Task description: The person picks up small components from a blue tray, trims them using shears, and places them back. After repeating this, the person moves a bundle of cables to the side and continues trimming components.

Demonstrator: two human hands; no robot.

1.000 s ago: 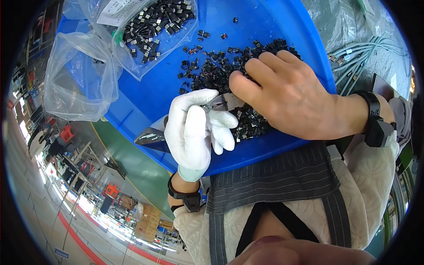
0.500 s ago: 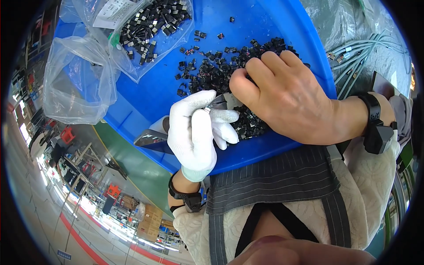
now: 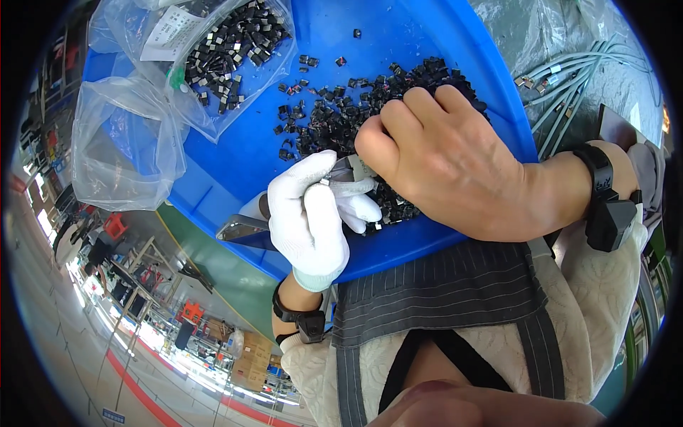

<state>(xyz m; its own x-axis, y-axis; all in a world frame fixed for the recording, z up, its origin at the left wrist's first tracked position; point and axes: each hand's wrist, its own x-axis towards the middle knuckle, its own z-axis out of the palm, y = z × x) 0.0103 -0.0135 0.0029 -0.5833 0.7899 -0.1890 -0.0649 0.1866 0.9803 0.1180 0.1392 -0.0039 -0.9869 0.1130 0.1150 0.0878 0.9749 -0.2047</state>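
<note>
My left hand (image 3: 306, 224), in a white knit glove, pinches a small silver-and-black connector piece (image 3: 325, 182) between thumb and forefinger. Its other fingers are curled over the pile. My bare right hand (image 3: 448, 160) is a fist round a tool (image 3: 361, 168) with a pale wrapped section and a dark metal tip. That tip meets the gloved fingertips beside the piece; its exact kind is hidden by my fist. Beneath both hands lies a heap of small black connector parts (image 3: 334, 117) in a blue tray (image 3: 220, 160).
A clear plastic bag (image 3: 128, 142) lies over the tray's left side, with several black-and-silver pieces (image 3: 231, 57) and a white label. A flat shiny metal-edged object (image 3: 245, 229) sticks out by my left hand. Coiled grey cables (image 3: 569, 89) rest on plastic sheeting at right.
Both hands have shifted slightly left in the picture, staying together with the piece and tool still held. The tray and bag also appear a little further left and lower.
</note>
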